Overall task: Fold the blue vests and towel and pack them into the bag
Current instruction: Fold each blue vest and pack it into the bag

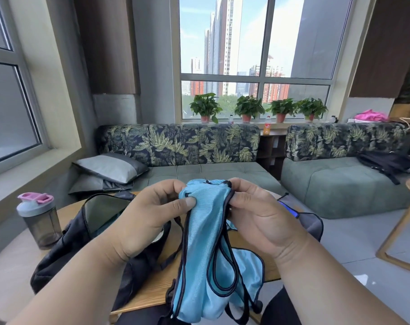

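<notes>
Nearest: our two forearms come in from the near edge, and between them the blue vest point(199, 249) hangs, its lower end bunched over the near rim of the worktop point(152, 289).
Left hand point(152, 214): raised in front of us, palm turned toward us, thumb pressed on the vest's top left corner with the fingers curled behind it; the grip pinches fabric.
Right hand point(257, 212): at the same height, just right of the vest's top, fingers curled round the dark-trimmed edge; this grip also pinches the vest.
Key relation: the vest's long axis runs down from the two grips toward us, so the cloth hangs below and between the hands, and both hands are equally near its top edge.
Vest state: gathered narrow, not spread; dark binding loops show down its middle. We judge it is being sorted by its shoulders before folding.
Bag point(86, 233): black, lying open on the left of the worktop, under and beyond our left wrist.
Towel point(311, 221): we take the grey cloth with dark edging on the right of the worktop, behind the right hand, to be it; partly hidden.
Bottle point(38, 219): pink-lidded, standing at the far left, beside the bag.
Next move, as we judge: spread the grips apart to open the vest flat.
</notes>
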{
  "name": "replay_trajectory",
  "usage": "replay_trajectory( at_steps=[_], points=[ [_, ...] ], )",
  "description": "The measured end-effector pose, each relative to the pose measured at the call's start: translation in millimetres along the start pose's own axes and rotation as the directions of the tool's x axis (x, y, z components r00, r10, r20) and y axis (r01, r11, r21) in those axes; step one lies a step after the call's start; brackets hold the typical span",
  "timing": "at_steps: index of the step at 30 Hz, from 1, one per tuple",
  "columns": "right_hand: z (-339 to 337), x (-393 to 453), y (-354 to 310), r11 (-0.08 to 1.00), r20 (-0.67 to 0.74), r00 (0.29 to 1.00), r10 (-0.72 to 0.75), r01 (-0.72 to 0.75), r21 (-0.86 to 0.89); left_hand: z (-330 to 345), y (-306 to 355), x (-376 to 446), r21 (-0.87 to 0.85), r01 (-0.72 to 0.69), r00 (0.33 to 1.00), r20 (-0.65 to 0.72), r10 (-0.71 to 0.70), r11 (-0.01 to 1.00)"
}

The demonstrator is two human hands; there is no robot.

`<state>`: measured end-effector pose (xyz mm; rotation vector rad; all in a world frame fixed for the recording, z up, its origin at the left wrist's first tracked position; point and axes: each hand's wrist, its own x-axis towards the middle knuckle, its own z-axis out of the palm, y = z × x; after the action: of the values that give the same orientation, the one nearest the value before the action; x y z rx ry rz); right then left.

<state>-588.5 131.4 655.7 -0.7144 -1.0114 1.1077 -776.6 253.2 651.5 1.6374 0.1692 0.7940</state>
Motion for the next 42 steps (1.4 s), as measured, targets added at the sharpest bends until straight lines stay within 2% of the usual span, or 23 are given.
replay_trajectory(
  at_steps=[6,10,13,18,25,32,42],
  points=[
    [3,0,-16,0.992,-0.026,0.994,-0.110,0.108,-0.072,8,12,3,0.034,-0.057,0.992,-0.112,0.060,0.998],
    [18,4,-34,0.984,-0.053,0.987,-0.154,0.148,-0.103,20,30,11,-0.012,-0.129,0.975,-0.183,0.125,0.992],
    [22,25,-58,0.982,-0.093,0.982,-0.167,0.157,-0.102,22,54,33,0.080,-0.152,0.969,-0.187,0.164,0.985],
    [39,63,-114,0.989,-0.113,0.986,-0.120,0.109,-0.104,16,103,79,0.082,-0.179,0.952,-0.239,0.194,0.980],
    [61,71,-154,0.988,-0.230,0.962,-0.146,0.130,-0.081,9,144,93,0.162,-0.333,0.909,-0.208,0.362,0.929],
    [81,59,-163,0.990,-0.186,0.972,-0.142,0.139,-0.027,26,160,73,0.170,-0.419,0.883,-0.154,0.444,0.892],
    [85,54,-150,0.989,-0.160,0.979,-0.124,0.110,-0.096,40,129,47,0.148,-0.342,0.921,-0.144,0.363,0.928]
  ],
)
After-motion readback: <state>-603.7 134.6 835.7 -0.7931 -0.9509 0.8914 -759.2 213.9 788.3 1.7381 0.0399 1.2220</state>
